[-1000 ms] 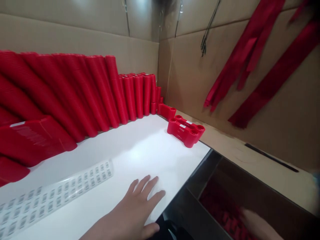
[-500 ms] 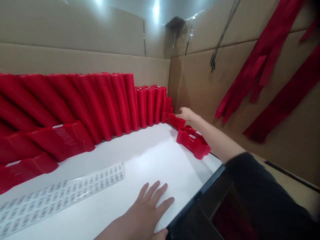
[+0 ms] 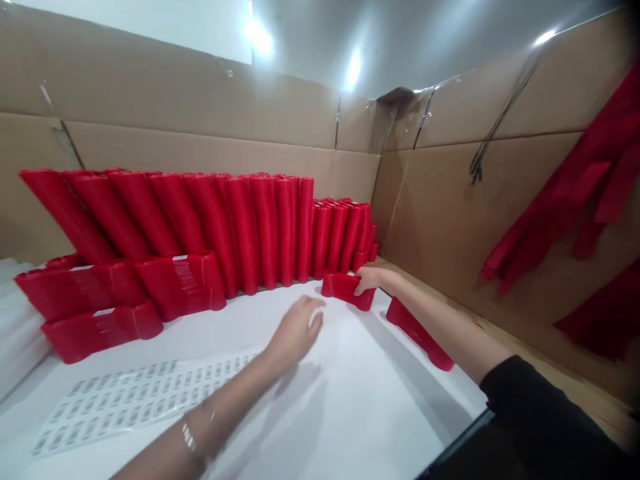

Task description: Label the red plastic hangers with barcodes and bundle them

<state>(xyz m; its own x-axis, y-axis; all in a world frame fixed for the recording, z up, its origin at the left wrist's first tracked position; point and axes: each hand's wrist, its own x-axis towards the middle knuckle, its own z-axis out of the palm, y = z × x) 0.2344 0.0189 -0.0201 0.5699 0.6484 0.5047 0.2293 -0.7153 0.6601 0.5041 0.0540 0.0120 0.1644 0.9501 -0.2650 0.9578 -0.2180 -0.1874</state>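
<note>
At the far right of the white table [image 3: 370,387], my right hand [image 3: 374,279] grips a short red stack [image 3: 343,288] by its right end, thumb on the near side. The stack looks like thin red plastic pieces nested together, with rounded ends. My left hand [image 3: 296,328] hovers over the table to the left of that stack, fingers slightly bent, thumb apart, holding nothing. Another short red stack [image 3: 417,333] stands under my right forearm, which partly hides it.
Tall ribbed red stacks [image 3: 245,233] line the back, some leaning left. Shorter labelled stacks [image 3: 183,283] stand at left. A sheet of barcode labels [image 3: 125,393] lies in front. Cardboard walls [image 3: 425,200] enclose the table, with red strips [image 3: 560,207] hanging at right.
My left hand has lifted off the table and moved forward. My right hand has closed on the short stack near the back corner and shifted it left. The view has turned left.
</note>
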